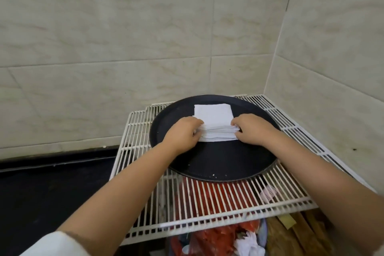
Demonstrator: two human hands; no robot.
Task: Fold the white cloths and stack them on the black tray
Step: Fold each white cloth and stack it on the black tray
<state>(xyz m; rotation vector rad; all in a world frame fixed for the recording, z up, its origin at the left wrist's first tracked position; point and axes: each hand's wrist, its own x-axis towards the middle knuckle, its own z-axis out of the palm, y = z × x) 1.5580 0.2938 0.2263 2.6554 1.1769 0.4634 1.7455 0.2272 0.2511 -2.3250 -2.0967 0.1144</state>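
Observation:
A stack of folded white cloths (pixel 215 122) lies on the far half of a round black tray (pixel 218 162). My left hand (pixel 180 133) grips the stack's left side, with its fingers curled round the edges of the layers. My right hand (pixel 252 129) grips the right side the same way. The stack's near edge shows several layers, and its flat top is a neat square.
The tray sits on a white wire rack (pixel 207 208) set in a corner of tiled walls (pixel 145 37). Under the rack are red plastic, crumpled paper and wooden pieces (pixel 228 239). To the left runs a dark countertop (pixel 52 185).

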